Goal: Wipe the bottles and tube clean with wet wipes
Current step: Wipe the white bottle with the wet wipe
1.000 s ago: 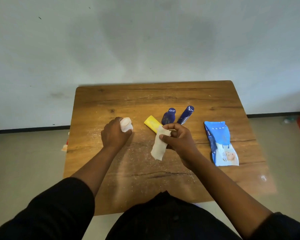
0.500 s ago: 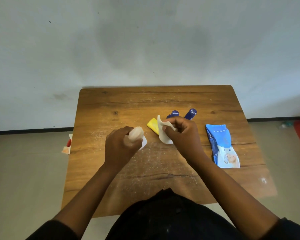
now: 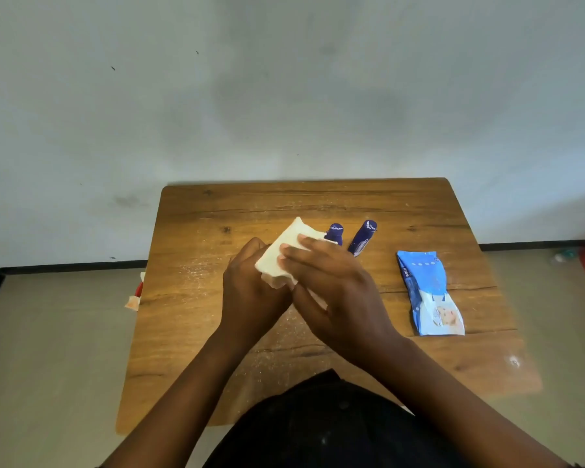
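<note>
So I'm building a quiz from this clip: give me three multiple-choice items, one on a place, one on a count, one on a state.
1. Where does the wipes pack lie?
A. right of the hands
B. left of the hands
C. on the floor

2. How many dark blue bottles stand on the table?
A. one
B. two
C. four

3. What is the wipe doing?
A. lying flat on the table
B. sticking out of the pack
C. pressed between both hands

Key: A, the pack lies beyond the right hand; B, two show behind the hands; C, the left hand and right hand close around it.
</note>
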